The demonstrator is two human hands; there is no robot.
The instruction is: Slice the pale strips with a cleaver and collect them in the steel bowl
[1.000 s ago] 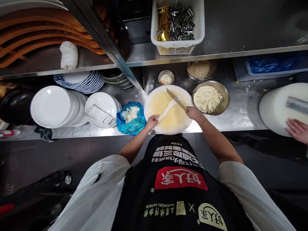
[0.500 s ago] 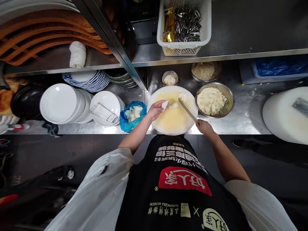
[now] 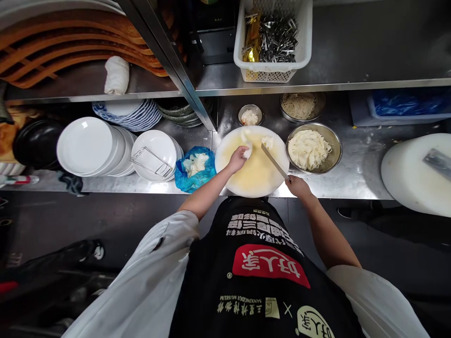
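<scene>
A round white cutting board [image 3: 253, 180] with a yellowish middle lies at the counter's front edge. Over its upper left part, my left hand [image 3: 238, 158] pinches a white piece [image 3: 247, 150]. Another pale piece [image 3: 245, 135] rests just beyond it. My right hand [image 3: 298, 186] is closed round the handle of a knife [image 3: 275, 162], whose tip touches a small white heap [image 3: 268, 142] on the board. To the right stands a metal bowl [image 3: 337, 152] of pale shreds [image 3: 310, 149]. A blue bag [image 3: 181, 180] holding white pieces [image 3: 195, 164] sits to the left.
White plates [image 3: 86, 145] and a second stack [image 3: 151, 145] with a wire rack stand left. Behind the board are a small bowl [image 3: 260, 112] and a bowl of shreds [image 3: 299, 105]. A basket [image 3: 273, 66] sits on the shelf above; another round board [image 3: 405, 173] lies right.
My left hand has moved right and slightly inward over the board with a white piece. A pale piece now shows near the board's far edge. The knife has barely moved.
</scene>
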